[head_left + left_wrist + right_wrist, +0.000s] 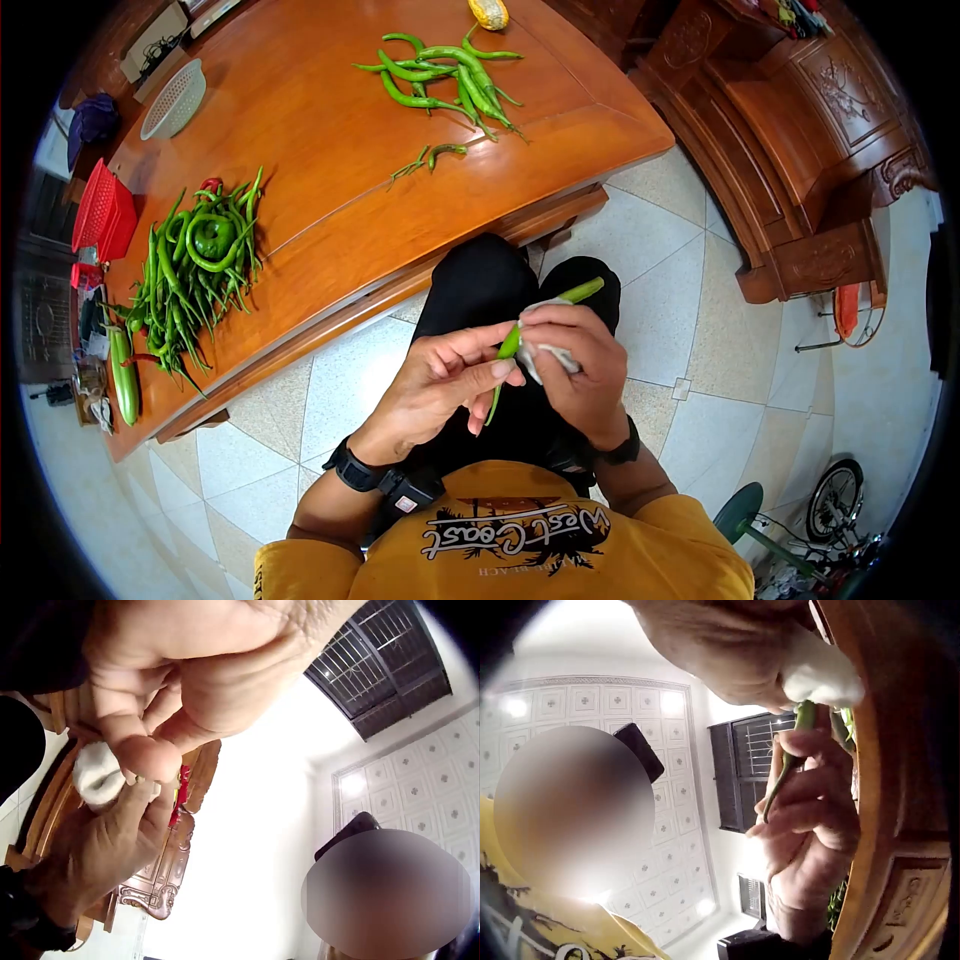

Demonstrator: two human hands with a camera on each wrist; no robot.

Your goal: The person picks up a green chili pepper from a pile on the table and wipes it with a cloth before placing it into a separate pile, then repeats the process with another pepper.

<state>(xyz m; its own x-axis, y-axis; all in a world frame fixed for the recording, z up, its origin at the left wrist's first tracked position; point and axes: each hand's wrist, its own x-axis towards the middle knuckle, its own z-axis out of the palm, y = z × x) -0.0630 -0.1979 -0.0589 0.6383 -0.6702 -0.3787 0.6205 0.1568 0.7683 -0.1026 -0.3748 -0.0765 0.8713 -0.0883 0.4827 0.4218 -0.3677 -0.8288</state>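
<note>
Over the lap, in the head view, my left hand (445,380) pinches a long green chili pepper (509,344) near its stem end, thumb against fingers. My right hand (580,370) curls round the same pepper through a white cloth (552,368); the pepper's other end sticks out past the fingers. In the right wrist view the thin curved stem (778,787) hangs over the left fingers, and the white cloth (821,675) bulges from the right hand. The left wrist view shows both hands meeting at the cloth (97,776), with the pepper mostly hidden there.
On the wooden table (330,130) lie a small group of green peppers (470,75), cut stems (425,163) and a large pepper pile (200,260). A white basket (174,100), red basket (104,212) and long green vegetable (123,375) stand at the left. A carved wooden bench (780,130) is at right.
</note>
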